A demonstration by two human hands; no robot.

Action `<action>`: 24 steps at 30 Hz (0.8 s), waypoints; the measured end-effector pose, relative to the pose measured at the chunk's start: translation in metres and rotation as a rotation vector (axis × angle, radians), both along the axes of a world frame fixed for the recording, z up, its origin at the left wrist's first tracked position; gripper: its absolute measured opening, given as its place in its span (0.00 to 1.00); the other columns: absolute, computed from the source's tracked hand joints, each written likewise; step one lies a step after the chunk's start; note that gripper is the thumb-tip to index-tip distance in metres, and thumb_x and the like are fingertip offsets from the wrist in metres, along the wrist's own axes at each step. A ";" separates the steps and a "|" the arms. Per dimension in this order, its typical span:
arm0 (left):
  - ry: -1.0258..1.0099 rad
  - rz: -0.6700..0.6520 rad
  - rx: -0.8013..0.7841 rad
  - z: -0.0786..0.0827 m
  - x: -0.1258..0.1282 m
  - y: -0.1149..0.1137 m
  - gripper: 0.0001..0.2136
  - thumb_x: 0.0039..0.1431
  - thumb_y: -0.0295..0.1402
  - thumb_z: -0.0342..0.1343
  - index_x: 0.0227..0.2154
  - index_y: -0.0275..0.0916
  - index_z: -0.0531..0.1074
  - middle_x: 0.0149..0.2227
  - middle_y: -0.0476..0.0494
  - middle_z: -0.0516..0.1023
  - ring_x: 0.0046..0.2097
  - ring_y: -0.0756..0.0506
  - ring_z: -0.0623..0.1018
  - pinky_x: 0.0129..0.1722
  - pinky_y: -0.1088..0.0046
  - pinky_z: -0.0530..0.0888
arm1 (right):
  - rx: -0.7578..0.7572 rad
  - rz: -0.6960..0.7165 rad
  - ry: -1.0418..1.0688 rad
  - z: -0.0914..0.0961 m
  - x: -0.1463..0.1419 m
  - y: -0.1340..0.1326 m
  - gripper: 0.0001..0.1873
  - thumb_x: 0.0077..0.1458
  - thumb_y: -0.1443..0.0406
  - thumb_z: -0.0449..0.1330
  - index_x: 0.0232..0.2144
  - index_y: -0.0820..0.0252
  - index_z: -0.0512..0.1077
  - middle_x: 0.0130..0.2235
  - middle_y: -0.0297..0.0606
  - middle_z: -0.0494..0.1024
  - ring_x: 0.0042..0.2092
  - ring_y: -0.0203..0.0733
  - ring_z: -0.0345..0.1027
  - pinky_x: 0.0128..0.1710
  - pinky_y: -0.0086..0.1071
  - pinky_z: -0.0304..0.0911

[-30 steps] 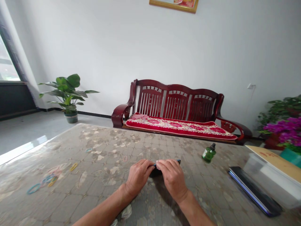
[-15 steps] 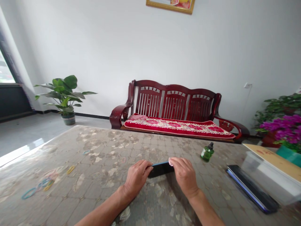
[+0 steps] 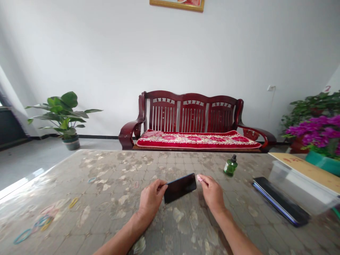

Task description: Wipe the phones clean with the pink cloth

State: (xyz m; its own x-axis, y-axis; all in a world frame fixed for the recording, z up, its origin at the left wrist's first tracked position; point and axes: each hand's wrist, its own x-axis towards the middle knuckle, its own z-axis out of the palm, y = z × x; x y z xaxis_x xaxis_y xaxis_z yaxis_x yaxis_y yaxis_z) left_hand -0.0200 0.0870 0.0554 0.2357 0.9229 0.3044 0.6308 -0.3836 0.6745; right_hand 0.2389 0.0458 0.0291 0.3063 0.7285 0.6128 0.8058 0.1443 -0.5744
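Note:
My left hand is closed on the left end of a smartphone, thumb at its near edge. The phone stands tilted above the table, its dark screen side towards me and its right end raised. Just off that right end, my right hand pinches a small crumpled pale pink wad between thumb and fingertips. I cannot tell whether the wad is cloth or tissue. A small gap shows between it and the phone.
On the patterned table cover lie colourful bands, a yellow band and a blue band. A green bottle, stacked dark phone-like slabs and a clear plastic box stand right. Beyond is a wooden bench.
My right hand has come away from the phone's right end with the pink wad. The phone has turned, its right end rising and more of its screen side showing. The camera view has shifted slightly.

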 end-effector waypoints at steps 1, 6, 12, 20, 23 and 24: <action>-0.017 0.009 -0.039 -0.002 0.000 0.002 0.07 0.61 0.34 0.53 0.32 0.41 0.75 0.28 0.52 0.80 0.32 0.48 0.78 0.32 0.76 0.67 | 0.006 0.012 -0.034 0.000 -0.002 0.000 0.14 0.61 0.63 0.52 0.39 0.55 0.78 0.41 0.39 0.82 0.42 0.42 0.76 0.44 0.33 0.69; -0.105 -0.004 -0.235 -0.019 -0.003 0.009 0.08 0.58 0.34 0.53 0.34 0.39 0.77 0.26 0.51 0.79 0.30 0.47 0.78 0.29 0.77 0.68 | -0.119 0.062 -0.192 -0.004 -0.017 0.000 0.15 0.61 0.68 0.51 0.37 0.54 0.78 0.39 0.36 0.82 0.40 0.40 0.76 0.40 0.30 0.67; -0.124 -0.153 -0.330 -0.028 -0.006 0.005 0.10 0.53 0.30 0.54 0.36 0.38 0.78 0.24 0.53 0.75 0.28 0.49 0.75 0.27 0.78 0.67 | -0.196 0.082 -0.301 0.000 -0.023 0.004 0.15 0.60 0.70 0.51 0.37 0.52 0.78 0.37 0.35 0.81 0.38 0.40 0.74 0.36 0.28 0.63; -0.105 -0.368 -0.455 -0.013 -0.001 -0.019 0.26 0.42 0.22 0.55 0.48 0.36 0.75 0.26 0.55 0.73 0.28 0.50 0.71 0.28 0.79 0.65 | -0.257 0.113 -0.336 0.011 -0.028 0.006 0.16 0.59 0.70 0.52 0.35 0.50 0.79 0.36 0.34 0.81 0.37 0.38 0.74 0.35 0.27 0.60; 0.048 -0.347 -0.360 -0.009 0.002 -0.031 0.26 0.42 0.23 0.58 0.49 0.38 0.77 0.29 0.53 0.73 0.30 0.50 0.71 0.31 0.77 0.66 | -0.284 0.144 -0.336 0.013 -0.030 0.007 0.16 0.60 0.70 0.52 0.34 0.50 0.79 0.36 0.34 0.81 0.38 0.38 0.73 0.37 0.27 0.60; 0.096 -0.355 -0.328 -0.008 0.003 -0.035 0.26 0.42 0.23 0.59 0.49 0.39 0.77 0.31 0.51 0.74 0.30 0.49 0.72 0.32 0.77 0.67 | -0.288 0.154 -0.338 0.013 -0.031 0.007 0.16 0.60 0.70 0.51 0.34 0.51 0.79 0.36 0.34 0.81 0.38 0.38 0.73 0.37 0.27 0.60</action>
